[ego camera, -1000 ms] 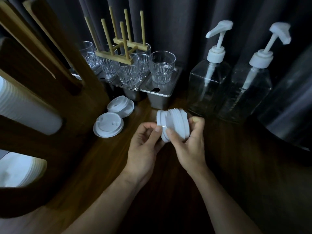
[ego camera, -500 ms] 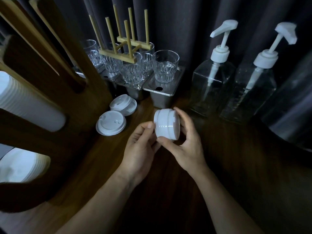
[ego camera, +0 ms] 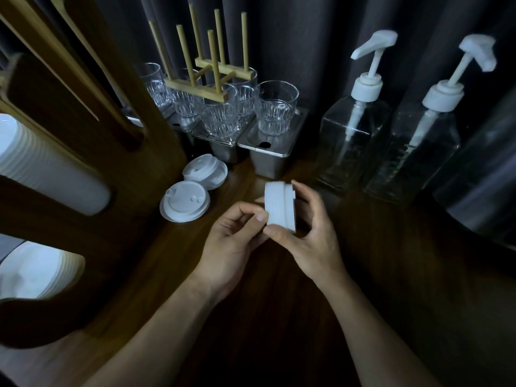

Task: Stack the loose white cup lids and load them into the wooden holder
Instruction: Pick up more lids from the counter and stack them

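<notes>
I have both hands up over the wooden counter [ego camera: 265, 317], to the right of the wooden holder [ego camera: 159, 157]. Between them is a short stack of white cup lids [ego camera: 279, 206], turned on its side so the rims face me. My left hand [ego camera: 231, 244] pinches the stack's side nearer the holder, with the thumb tip pressed on the rims and the fingers curled behind. My right hand [ego camera: 310, 238] grips the side away from the holder, thumb underneath and fingers wrapped over the top and back. One lid on that side sits slightly proud of the rest.

Two loose lids remain on the counter just beside the holder's foot, between it and my hands. The nearer lid [ego camera: 184, 201] lies flat with its top up, and the farther lid [ego camera: 205, 171] leans against it, overlapping its edge.

The holder's slots already hold a long row of lids [ego camera: 50, 174] in the upper one and another batch [ego camera: 36, 269] in the lower one. Beyond the holder stand ribbed glasses [ego camera: 275, 107] on steel tubs [ego camera: 269, 157], and farther from it two clear pump bottles [ego camera: 354, 129].
</notes>
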Action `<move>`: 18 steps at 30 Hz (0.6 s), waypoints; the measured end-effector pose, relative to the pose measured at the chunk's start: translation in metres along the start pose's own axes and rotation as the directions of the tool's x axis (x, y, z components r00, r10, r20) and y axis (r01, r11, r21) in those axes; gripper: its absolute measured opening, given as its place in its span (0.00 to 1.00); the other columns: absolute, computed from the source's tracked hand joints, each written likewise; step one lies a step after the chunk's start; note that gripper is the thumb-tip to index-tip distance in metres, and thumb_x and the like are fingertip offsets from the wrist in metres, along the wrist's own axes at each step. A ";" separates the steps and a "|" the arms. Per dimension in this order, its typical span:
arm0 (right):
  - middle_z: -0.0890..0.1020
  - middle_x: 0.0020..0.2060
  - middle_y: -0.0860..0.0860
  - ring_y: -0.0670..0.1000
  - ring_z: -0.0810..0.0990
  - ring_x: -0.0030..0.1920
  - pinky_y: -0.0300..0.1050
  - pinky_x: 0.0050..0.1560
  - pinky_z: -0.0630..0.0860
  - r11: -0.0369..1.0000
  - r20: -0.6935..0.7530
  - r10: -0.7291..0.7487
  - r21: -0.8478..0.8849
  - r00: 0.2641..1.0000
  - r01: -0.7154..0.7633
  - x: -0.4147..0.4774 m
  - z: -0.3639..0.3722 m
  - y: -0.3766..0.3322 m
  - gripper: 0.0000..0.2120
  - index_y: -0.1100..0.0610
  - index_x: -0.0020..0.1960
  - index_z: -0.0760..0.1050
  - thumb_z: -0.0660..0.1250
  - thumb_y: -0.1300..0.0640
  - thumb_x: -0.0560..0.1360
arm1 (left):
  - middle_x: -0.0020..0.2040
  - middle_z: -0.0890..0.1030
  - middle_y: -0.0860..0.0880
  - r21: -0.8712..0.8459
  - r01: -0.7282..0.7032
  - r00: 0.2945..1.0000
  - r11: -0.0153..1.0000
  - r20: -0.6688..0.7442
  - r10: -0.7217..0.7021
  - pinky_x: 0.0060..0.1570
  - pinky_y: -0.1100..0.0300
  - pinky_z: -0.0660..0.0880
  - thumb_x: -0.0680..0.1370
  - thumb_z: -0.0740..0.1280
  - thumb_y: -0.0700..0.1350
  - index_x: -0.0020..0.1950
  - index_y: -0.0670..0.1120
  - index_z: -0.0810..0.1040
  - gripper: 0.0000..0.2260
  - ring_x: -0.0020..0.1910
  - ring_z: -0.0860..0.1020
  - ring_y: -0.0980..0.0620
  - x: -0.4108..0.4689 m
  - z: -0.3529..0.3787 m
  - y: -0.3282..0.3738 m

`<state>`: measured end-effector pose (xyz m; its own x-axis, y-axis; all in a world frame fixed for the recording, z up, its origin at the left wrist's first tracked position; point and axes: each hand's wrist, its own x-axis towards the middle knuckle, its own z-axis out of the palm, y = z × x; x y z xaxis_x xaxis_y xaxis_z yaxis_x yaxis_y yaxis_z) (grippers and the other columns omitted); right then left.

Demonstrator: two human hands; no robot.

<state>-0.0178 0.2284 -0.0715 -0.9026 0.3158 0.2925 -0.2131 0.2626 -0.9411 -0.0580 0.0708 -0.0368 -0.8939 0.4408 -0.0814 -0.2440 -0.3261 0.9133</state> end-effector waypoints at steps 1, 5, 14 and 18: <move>0.72 0.72 0.45 0.47 0.73 0.73 0.46 0.69 0.76 0.999 -0.011 -0.014 -0.036 1.000 0.014 0.000 0.000 0.000 0.43 0.42 0.76 0.67 0.75 0.28 0.66 | 0.57 0.84 0.44 0.020 -0.007 1.000 1.000 -0.004 0.007 0.62 0.48 0.81 0.78 0.72 0.45 0.52 0.42 0.82 0.07 0.60 0.81 0.42 0.000 -0.001 0.001; 0.72 0.67 0.43 0.43 0.74 0.70 0.39 0.67 0.75 0.994 -0.008 0.010 -0.112 1.000 -0.010 0.000 0.001 0.000 0.41 0.43 0.78 0.68 0.74 0.33 0.68 | 0.65 0.83 0.45 0.141 -0.028 1.000 0.990 -0.007 0.029 0.68 0.43 0.77 0.81 0.67 0.47 0.61 0.43 0.83 0.12 0.67 0.80 0.43 -0.002 -0.003 0.004; 0.85 0.59 0.50 0.43 0.86 0.56 0.38 0.49 0.82 0.991 -0.086 0.117 0.077 0.989 -0.111 -0.002 0.003 0.006 0.27 0.53 0.74 0.75 0.76 0.60 0.76 | 0.65 0.84 0.51 0.400 -0.202 0.979 0.894 0.086 0.182 0.67 0.59 0.76 0.82 0.67 0.37 0.63 0.43 0.82 0.11 0.68 0.80 0.54 -0.005 -0.009 0.004; 0.87 0.55 0.48 0.48 0.87 0.56 0.51 0.51 0.85 0.976 -0.115 0.182 0.139 0.977 -0.166 0.000 0.002 0.006 0.21 0.49 0.65 0.81 0.74 0.50 0.73 | 0.57 0.87 0.51 0.471 -0.245 0.953 0.847 -0.047 0.301 0.60 0.57 0.80 0.82 0.68 0.36 0.59 0.44 0.83 0.08 0.60 0.84 0.52 -0.008 -0.018 0.007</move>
<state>-0.0197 0.2280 -0.0775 -0.8774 0.4608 0.1336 -0.1101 0.0776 -0.9909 -0.0597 0.0502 -0.0365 -0.9424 0.2830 0.1786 0.1891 0.0099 0.9819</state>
